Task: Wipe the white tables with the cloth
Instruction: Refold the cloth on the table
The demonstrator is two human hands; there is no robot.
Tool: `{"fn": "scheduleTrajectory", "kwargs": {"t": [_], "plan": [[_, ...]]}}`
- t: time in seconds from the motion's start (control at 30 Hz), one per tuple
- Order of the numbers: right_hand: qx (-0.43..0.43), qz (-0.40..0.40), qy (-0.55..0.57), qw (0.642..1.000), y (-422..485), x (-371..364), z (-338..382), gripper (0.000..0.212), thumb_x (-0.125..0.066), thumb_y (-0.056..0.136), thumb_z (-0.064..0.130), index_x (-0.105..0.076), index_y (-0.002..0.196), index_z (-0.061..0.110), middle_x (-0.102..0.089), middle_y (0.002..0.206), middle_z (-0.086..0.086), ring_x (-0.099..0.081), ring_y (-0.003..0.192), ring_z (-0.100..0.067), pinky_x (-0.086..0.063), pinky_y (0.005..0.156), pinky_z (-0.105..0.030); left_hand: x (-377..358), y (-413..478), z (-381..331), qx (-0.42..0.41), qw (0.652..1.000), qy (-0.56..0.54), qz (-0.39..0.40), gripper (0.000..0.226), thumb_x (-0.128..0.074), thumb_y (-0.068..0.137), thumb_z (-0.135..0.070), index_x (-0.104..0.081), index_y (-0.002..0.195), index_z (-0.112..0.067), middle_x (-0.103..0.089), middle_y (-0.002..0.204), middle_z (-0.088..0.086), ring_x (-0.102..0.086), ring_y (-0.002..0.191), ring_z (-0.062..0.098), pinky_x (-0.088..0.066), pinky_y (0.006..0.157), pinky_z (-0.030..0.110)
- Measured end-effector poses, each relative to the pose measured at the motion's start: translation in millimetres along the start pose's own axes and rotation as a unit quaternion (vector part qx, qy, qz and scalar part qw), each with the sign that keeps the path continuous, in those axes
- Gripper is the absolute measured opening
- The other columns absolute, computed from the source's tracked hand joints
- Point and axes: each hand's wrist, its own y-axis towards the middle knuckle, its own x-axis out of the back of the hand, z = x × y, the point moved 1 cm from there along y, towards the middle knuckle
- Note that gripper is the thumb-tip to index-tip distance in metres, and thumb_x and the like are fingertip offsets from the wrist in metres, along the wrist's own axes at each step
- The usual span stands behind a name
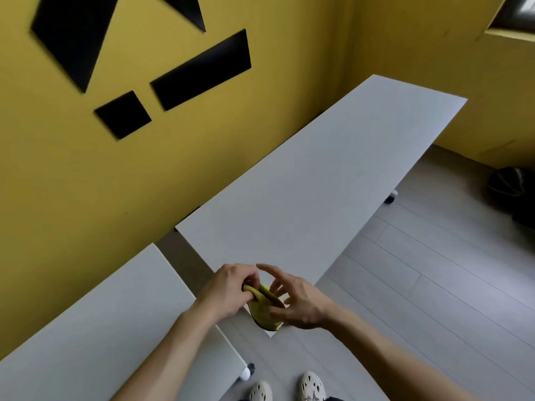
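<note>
While the two white tables stand along the yellow wall (pixel 95 183), the far table (pixel 318 175) is long and bare, with free floor (pixel 434 285) on its right. Over its near corner, the left hand (pixel 228 290) pinches the yellow cloth (pixel 265 312), and the right hand (pixel 301 302), fingers spread, supports it. I think the cloth should be folded flat first, then pushed in long strokes, staying inside the edges and minding the gap beside the near table (pixel 95 328).
</note>
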Motion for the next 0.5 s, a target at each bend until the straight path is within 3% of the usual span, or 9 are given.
{"fn": "scheduleTrajectory", "kwargs": {"t": [0.1, 0.2, 0.27, 0.37, 0.43, 0.5], "plan": [[-0.009, 0.015, -0.062, 0.998, 12, -1, 7, 0.077, -0.073, 0.094, 0.031, -0.036, 0.161, 0.035, -0.07, 0.134, -0.001, -0.068, 0.116, -0.022, -0.057, 0.097, -0.037, 8, 8, 7, 0.026, 0.999, -0.012, 0.033, 0.026, -0.078, 0.082, -0.018, -0.063, 0.079, -0.039, -0.068, 0.079, -0.017, -0.065, 0.077, 0.006, -0.058, 0.068, 0.032], [-0.05, 0.005, -0.069, 0.996, 27, 5, 4, 0.058, -0.067, 0.094, 0.019, -0.05, 0.149, 0.021, -0.07, 0.131, -0.001, -0.067, 0.111, -0.025, -0.055, 0.09, -0.036, 13, 19, 16, 0.039, 0.996, -0.055, 0.061, 0.021, -0.088, 0.079, -0.035, -0.068, 0.083, -0.039, -0.072, 0.083, -0.019, -0.07, 0.082, 0.007, -0.062, 0.074, 0.032], [-0.054, -0.082, -0.079, 0.992, 46, 19, -4, 0.053, -0.067, 0.093, 0.018, -0.055, 0.145, 0.021, -0.069, 0.125, 0.001, -0.068, 0.111, -0.023, -0.054, 0.089, -0.034, 14, 36, 22, 0.044, 0.994, -0.093, 0.026, 0.023, -0.092, 0.081, -0.035, -0.07, 0.089, -0.037, -0.073, 0.088, -0.019, -0.071, 0.084, 0.005, -0.06, 0.076, 0.028], [-0.039, -0.226, -0.141, 0.963, 82, 34, -30, 0.054, -0.068, 0.099, 0.021, -0.051, 0.15, 0.018, -0.062, 0.14, -0.005, -0.067, 0.122, -0.027, -0.058, 0.094, -0.042, 4, 66, 48, 0.1, 0.991, -0.094, 0.007, 0.034, -0.091, 0.087, -0.029, -0.066, 0.109, -0.03, -0.074, 0.104, -0.011, -0.074, 0.091, 0.01, -0.061, 0.084, 0.031], [-0.048, -0.191, -0.186, 0.963, 103, 23, -57, 0.061, -0.067, 0.103, 0.03, -0.045, 0.159, 0.02, -0.052, 0.156, -0.007, -0.057, 0.139, -0.033, -0.054, 0.107, -0.049, -11, 76, 73, 0.164, 0.985, -0.015, 0.057, 0.044, -0.089, 0.088, -0.027, -0.063, 0.124, -0.026, -0.073, 0.117, -0.001, -0.074, 0.104, 0.021, -0.059, 0.092, 0.035], [-0.042, -0.101, -0.247, 0.963, 118, 2, -88, 0.069, -0.06, 0.108, 0.046, -0.034, 0.169, 0.026, -0.035, 0.173, -0.006, -0.029, 0.162, -0.033, -0.034, 0.127, -0.053, -25, 77, 97, 0.2, 0.969, 0.077, 0.12, 0.062, -0.089, 0.086, -0.032, -0.058, 0.14, -0.026, -0.066, 0.135, 0.003, -0.067, 0.121, 0.026, -0.054, 0.098, 0.036]]}}
